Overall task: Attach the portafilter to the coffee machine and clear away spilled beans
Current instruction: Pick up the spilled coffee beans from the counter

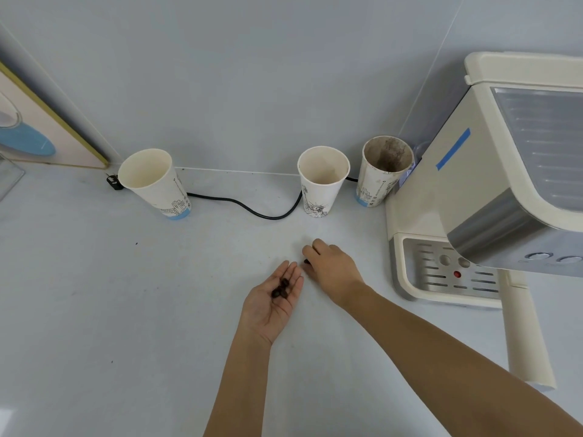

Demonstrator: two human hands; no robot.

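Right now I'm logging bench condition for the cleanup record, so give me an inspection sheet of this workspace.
Surface: pale counter, a few dark specks.
Job's things: coffee machine at right, cream handle sticking out below it; beans in the left palm; one bean at the right fingertips.
Clutter: three paper cups, the right one stained brown inside.
Hands: left hand open, palm up; right hand pinching.
Cables: black cord along the wall.
Surroundings: grey wall, framed picture at left.
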